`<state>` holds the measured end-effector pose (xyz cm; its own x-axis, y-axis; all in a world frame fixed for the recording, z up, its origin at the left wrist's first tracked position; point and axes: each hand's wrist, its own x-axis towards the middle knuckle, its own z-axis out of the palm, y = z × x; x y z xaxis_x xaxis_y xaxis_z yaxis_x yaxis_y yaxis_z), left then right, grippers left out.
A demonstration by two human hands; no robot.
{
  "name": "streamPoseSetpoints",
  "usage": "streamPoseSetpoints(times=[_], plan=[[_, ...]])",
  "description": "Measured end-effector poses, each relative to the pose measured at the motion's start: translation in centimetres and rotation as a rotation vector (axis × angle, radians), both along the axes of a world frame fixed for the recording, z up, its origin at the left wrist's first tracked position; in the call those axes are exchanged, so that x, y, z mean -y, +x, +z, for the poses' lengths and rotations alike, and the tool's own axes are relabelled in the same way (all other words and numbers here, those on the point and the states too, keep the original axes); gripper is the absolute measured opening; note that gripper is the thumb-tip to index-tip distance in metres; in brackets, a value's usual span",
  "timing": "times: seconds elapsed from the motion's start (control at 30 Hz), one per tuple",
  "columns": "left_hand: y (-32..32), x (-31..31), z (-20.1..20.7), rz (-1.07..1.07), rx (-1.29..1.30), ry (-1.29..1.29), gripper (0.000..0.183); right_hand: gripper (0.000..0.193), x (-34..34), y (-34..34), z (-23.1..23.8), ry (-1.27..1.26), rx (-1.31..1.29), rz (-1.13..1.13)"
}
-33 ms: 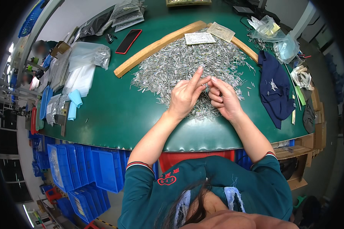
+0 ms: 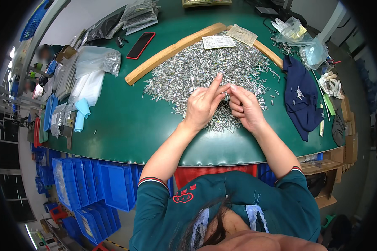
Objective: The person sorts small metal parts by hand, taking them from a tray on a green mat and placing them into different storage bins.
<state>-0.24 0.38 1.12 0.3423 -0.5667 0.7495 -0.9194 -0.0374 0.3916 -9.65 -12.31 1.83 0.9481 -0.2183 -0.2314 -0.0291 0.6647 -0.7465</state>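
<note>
A wide heap of small silvery metal pins (image 2: 205,69) is spread on the green tabletop, and both hands are raised over its near side. My left hand (image 2: 200,104) has one finger stretched up, while its thumb and another finger come together toward the right hand. Its tips meet those of my right hand (image 2: 245,106), whose thumb and forefinger are pinched and whose other fingers curl in. Whatever lies between the fingertips is too small to make out.
Wooden bars (image 2: 176,49) border the heap's far side, with paper labels (image 2: 218,42) on it. A phone (image 2: 140,45) and plastic bags (image 2: 97,60) lie left. Dark blue cloth (image 2: 299,96) holding a few pins lies right. Blue bins (image 2: 117,184) stand below the table's front edge (image 2: 222,162).
</note>
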Motion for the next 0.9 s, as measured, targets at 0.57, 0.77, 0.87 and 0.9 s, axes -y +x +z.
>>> streamPoseSetpoints(times=[0.57, 0.77, 0.87, 0.9], plan=[[-0.3, 0.1, 0.1, 0.053, -0.009, 0.191, 0.059, 0.011, 3.8, 0.7, -0.5, 0.565, 0.056, -0.046], [0.0, 0.0, -0.4, 0.006, -0.017, 0.221, 0.055, 0.01, 9.8, -0.4, -0.7, 0.576, 0.243, -0.643], [0.1, 0.1, -0.4, 0.033, -0.013, 0.254, 0.053, 0.014, 12.2, -1.2, -1.6, 0.616, 0.307, -0.785], [0.2, 0.1, -0.3, 0.015, -0.006, 0.251, 0.053, 0.016, 12.4, -1.3, -1.6, 0.646, 0.335, -0.823]])
